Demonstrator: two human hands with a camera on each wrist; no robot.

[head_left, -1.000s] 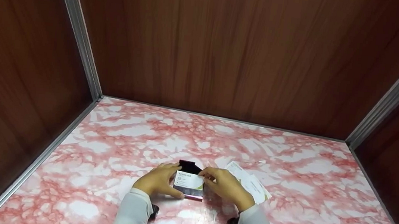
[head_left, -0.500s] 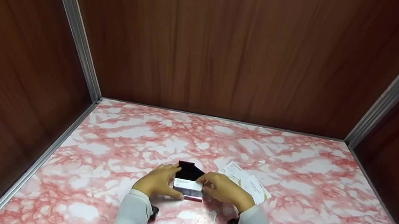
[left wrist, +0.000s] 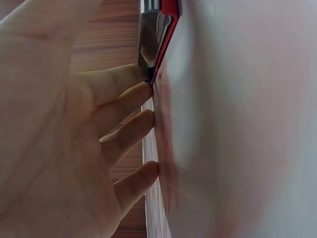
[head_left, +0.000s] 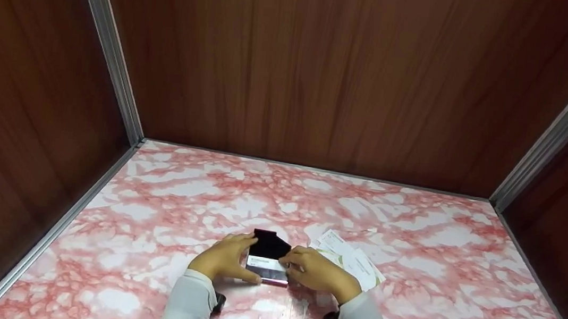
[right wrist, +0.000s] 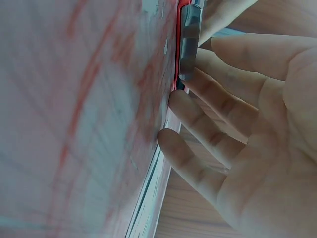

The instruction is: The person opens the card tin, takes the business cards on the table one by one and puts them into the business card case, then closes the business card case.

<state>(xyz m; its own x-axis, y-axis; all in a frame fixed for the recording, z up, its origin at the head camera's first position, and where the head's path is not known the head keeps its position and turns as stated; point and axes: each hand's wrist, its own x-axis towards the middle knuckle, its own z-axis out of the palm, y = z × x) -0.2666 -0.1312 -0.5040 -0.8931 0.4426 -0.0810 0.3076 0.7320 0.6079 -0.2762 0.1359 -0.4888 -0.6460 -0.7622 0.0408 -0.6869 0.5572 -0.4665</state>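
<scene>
An unfolded business card case (head_left: 274,282) lies on the table, its black inner lid (head_left: 269,244) away from me and its shiny, red-edged pocket near me. A white business card (head_left: 262,262) sits partly inside the pocket, its upper strip showing. My left hand (head_left: 222,257) holds the case from the left, thumb at the near corner and forefinger by the lid. From the right, my right hand (head_left: 322,272) touches the card's upper right edge with its fingertips. In the right wrist view the other fingers (right wrist: 198,126) stretch past the metallic case (right wrist: 189,42).
Several loose white cards (head_left: 357,267) lie fanned out just beyond my right hand. The table (head_left: 195,187) has a red and white marbled top. Brown wood-grain panels (head_left: 299,75) with grey metal corner strips (head_left: 114,54) enclose its back and sides.
The card has slid toward me, deeper into the pocket, so less of it shows. My right fingertips moved slightly down with it. My left hand stayed on the case.
</scene>
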